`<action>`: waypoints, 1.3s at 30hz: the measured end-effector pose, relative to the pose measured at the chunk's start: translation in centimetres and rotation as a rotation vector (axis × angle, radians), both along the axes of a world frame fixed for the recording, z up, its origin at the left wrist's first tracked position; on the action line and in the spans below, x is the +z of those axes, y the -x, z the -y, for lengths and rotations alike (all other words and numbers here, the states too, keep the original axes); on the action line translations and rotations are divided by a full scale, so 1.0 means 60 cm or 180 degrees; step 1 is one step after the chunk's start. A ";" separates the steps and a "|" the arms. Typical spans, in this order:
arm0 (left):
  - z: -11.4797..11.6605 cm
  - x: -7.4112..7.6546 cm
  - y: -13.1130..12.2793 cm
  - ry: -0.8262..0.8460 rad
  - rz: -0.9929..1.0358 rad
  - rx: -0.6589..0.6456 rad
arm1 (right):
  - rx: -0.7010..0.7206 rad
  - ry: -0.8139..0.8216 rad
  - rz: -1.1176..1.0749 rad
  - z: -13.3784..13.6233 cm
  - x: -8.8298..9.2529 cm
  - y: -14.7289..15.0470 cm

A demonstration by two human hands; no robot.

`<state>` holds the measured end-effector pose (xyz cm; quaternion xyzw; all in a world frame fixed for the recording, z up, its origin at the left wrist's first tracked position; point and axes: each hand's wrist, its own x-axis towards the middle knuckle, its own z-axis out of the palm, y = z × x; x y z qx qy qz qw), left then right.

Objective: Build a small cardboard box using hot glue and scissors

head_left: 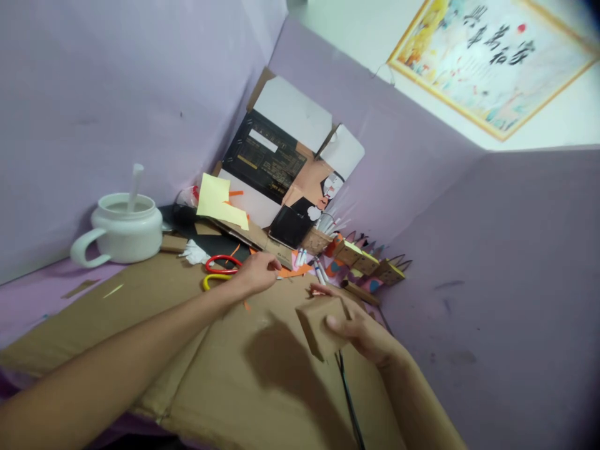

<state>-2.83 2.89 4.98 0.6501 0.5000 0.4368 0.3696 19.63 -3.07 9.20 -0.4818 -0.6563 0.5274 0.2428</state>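
My right hand point(363, 328) grips a small brown cardboard box point(323, 325), with the thumb on its near face and the other fingers behind it. The box is tilted and held above the cardboard sheet point(225, 381), which carries its shadow. Farther left, my left hand point(259, 272) is low over the sheet with its fingers curled; what they hold, if anything, is hidden. Just beside that wrist lie scissors with red and yellow handles point(220, 265), and their blades are partly covered by the hand. Orange paper point(295, 271) lies past the fingertips.
A white mug point(127, 231) with a straw stands at the left by the wall. Behind my hands are yellow paper point(215, 203), an opened black and white carton point(265, 156), markers point(320, 270) and small decorated boxes point(360, 256). A thin dark tool point(347, 394) lies below the held box.
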 end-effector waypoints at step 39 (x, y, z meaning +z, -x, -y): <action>0.070 -0.015 -0.046 0.0321 0.1100 -0.1059 | -0.0765 -0.1500 -0.1474 -0.011 -0.116 0.030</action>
